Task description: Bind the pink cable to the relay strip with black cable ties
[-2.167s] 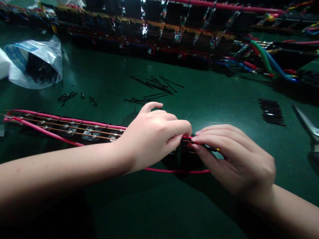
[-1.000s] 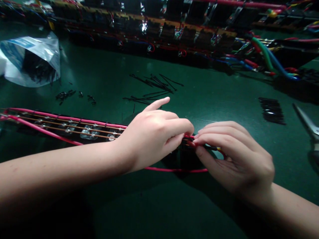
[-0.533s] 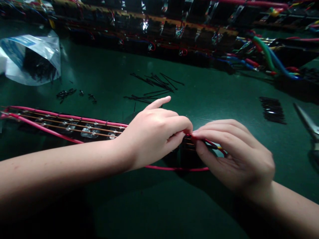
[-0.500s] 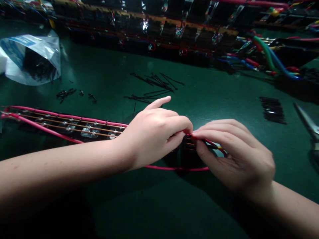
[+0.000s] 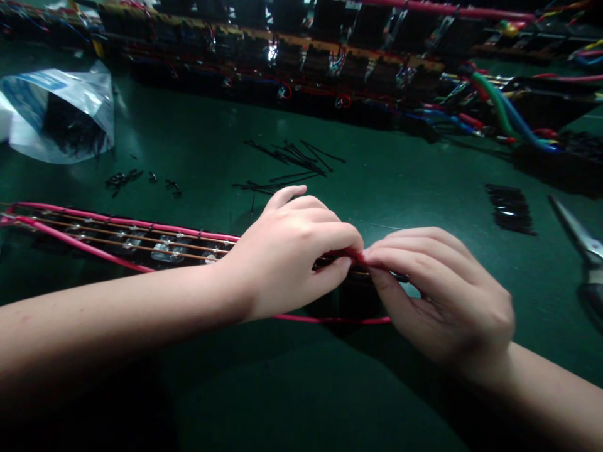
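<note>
A long dark strip assembly [image 5: 110, 233] with copper-coloured rods lies across the table, its right part under my hands. One red cable is tied along its far edge, and another red cable [image 5: 89, 245] droops across its near side. Between my fingertips runs a short length of red wire [image 5: 359, 257] at the strip's right end. My left hand [image 5: 301, 242] pinches it between thumb and index finger, little finger raised. From the other side my right hand [image 5: 440, 285] grips the wire with thumb and fingertips. The right palm and fingers hide most of the wire's far end.
Loose black cable ties [image 5: 301, 157] lie beyond my hands. Small black pieces [image 5: 123, 179] and an open plastic bag [image 5: 61, 119] are at left. Scissors [image 5: 581, 235] and a black bundle [image 5: 510, 209] rest at right. Wired assemblies [image 5: 292, 56] line the back.
The fingertips have shifted slightly on the red wire, and the yellow-and-red bit of wiring near my right palm is no longer visible. The view has moved a little.
</note>
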The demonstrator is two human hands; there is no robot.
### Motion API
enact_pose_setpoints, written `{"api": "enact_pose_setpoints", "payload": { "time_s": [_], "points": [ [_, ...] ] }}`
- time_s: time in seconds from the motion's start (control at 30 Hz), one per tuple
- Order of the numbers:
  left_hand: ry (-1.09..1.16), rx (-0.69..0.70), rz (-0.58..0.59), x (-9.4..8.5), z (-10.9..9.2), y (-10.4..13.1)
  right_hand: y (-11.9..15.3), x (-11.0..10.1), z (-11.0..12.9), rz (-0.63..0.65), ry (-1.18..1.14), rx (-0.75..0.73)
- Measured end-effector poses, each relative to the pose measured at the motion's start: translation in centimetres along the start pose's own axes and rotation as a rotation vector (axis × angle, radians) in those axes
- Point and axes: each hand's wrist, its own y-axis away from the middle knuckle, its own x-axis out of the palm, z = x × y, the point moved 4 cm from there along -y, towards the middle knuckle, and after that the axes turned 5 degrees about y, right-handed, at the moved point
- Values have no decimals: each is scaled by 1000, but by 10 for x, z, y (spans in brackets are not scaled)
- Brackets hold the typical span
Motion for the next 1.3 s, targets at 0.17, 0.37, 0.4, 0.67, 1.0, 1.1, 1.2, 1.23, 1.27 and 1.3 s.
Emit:
{"api": "enact_pose_setpoints", "payload": {
  "time_s": [0.17,0.37,0.4,0.67,1.0,1.1,1.2,1.23,1.27,1.3],
  "points": [
    [5,-11,19,1,0,-2,0,1,-3,-4,-16,5],
    [-23,-35,24,1,0,-3,-1,1,-2,-1,-6,14],
    [-24,-35,24,1,0,-3,-1,1,-2,2,-3,14],
    [-65,-55,63,4,0,-4,-1,1,0,24,-36,26],
    [-86,-84,93,4,1,-6,3,-2,-3,-10,-83,92],
    [-51,-85,81,3,0,-5,3,-2,-4,-27,-103,90],
    [-32,-80,70,2,-1,-5,3,-2,-5,-51,-125,85],
    [-29,-78,68,2,-1,-5,3,-2,-5,-56,-129,79],
    [-26,-73,66,2,-2,-5,3,-2,-5,-60,-130,73],
    [-21,-67,65,2,-2,-6,3,-2,-5,-62,-131,66]
  ]
}}
